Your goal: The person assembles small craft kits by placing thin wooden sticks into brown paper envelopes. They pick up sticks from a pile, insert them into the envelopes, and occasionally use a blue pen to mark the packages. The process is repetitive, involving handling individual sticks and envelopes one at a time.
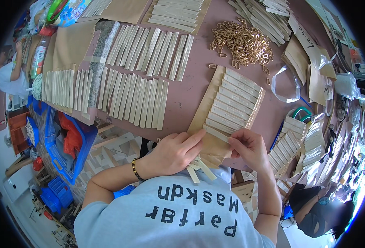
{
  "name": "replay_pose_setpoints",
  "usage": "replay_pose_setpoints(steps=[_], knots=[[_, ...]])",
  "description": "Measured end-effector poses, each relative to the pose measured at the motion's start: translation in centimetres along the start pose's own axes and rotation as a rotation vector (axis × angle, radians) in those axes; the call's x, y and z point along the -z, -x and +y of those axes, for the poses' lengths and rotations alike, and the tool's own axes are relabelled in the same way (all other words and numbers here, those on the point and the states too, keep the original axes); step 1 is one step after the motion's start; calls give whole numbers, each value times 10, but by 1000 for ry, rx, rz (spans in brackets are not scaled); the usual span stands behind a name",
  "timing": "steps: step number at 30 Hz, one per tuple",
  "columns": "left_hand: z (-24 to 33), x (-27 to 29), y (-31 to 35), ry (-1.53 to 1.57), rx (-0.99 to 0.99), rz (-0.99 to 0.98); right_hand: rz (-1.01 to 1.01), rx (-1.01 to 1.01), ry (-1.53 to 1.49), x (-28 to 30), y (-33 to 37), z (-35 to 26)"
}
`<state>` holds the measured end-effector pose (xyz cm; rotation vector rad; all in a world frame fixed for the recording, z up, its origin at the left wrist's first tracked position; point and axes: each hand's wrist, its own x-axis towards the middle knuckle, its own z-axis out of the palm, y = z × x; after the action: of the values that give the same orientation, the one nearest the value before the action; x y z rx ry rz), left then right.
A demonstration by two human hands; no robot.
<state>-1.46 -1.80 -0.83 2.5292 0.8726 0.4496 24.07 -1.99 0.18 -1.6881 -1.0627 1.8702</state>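
My left hand (178, 152), with a beaded bracelet on its wrist, rests at the near left edge of a brown paper sheet (213, 151). Its curled fingers hold several loose cream strips (201, 168), whose ends poke out below, while its index finger touches the left end of a single strip (216, 134). At that strip's other end my right hand (248, 146) pinches with thumb and fingers. Farther up the sheet lies a neat row of similar strips (236, 101), side by side, with gold metal at their right ends.
A heap of gold oval rings (244, 41) sits beyond the sheet. Rows of cream strips (149, 49) cover the table's left side. Near the right edge are a clear tape loop (285, 84), green-handled scissors (301, 113) and more strips (287, 151). A blue basket (68, 144) stands below left.
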Motion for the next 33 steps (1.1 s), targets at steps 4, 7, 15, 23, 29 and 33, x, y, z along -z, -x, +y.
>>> replay_pose_setpoints(steps=[4, 7, 15, 23, 29, 33], knots=[[1, 0, 0, -10, 13, -3, 54, 40, 18, 1, 6, 0], [2, 0, 1, -12, 19, -14, 120, 67, 100, 4, 11, 0], [2, -1, 0, 17, 49, -32, 200, 38, 301, 5, 10, -4], [-6, 8, -3, 464, 185, 55, 327, 154, 788, -6, 16, -9], [-9, 34, -10, 1234, 677, -18, 96, 457, 246, -36, 16, -13], [-4, 23, -11, 1320, 635, -13, -77, 383, -142, -59, 4, -9]])
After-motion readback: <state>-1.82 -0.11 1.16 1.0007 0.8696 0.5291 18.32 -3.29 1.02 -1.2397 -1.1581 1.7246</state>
